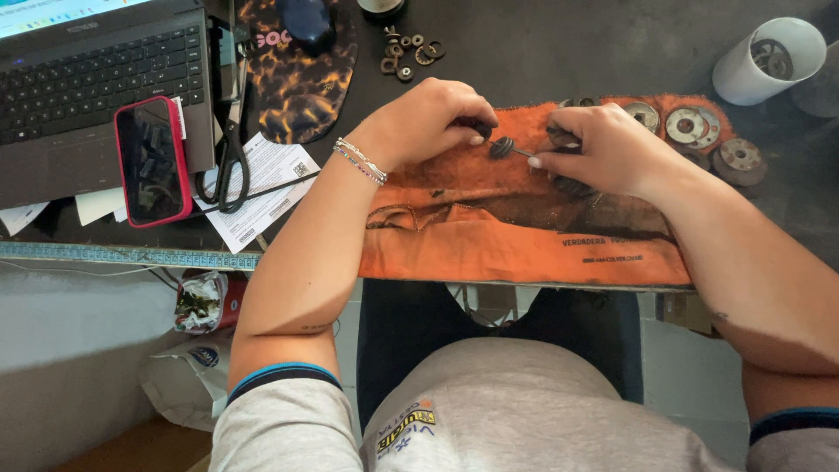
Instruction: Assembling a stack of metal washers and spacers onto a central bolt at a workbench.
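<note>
Orange cloth (489,236), stained dark in patches, covers the near edge of the dark desk (542,44), and both hands work over its upper part. The left hand (433,118) is curled shut, its fingertips pinching something small and dark at the tip; what exactly it grips is hidden by the fingers. The right hand (603,149) is also closed, holding a thin metal pin with a small dark ribbed wheel (502,147) on its free end. That wheel sits in the gap between the two hands, just above the cloth, close to the left fingertips. More dark parts lie half hidden under the right palm.

On the cloth's far right corner lie several flat metal discs (699,131), round, dull and rusty, some overlapping. Beyond that corner stands a white cup (765,61) with more metal parts inside. Above the cloth's upper left, a small scatter of dark washers (406,52) lies on the desk. Left of the cloth sit a flame-patterned mouse pad (297,79) with a dark mouse (306,19), then black scissors (229,162) on a printed paper sheet (262,188), a phone in a red case (151,162), and a laptop (96,79). Nothing lies between the hands and the wheel.
</note>
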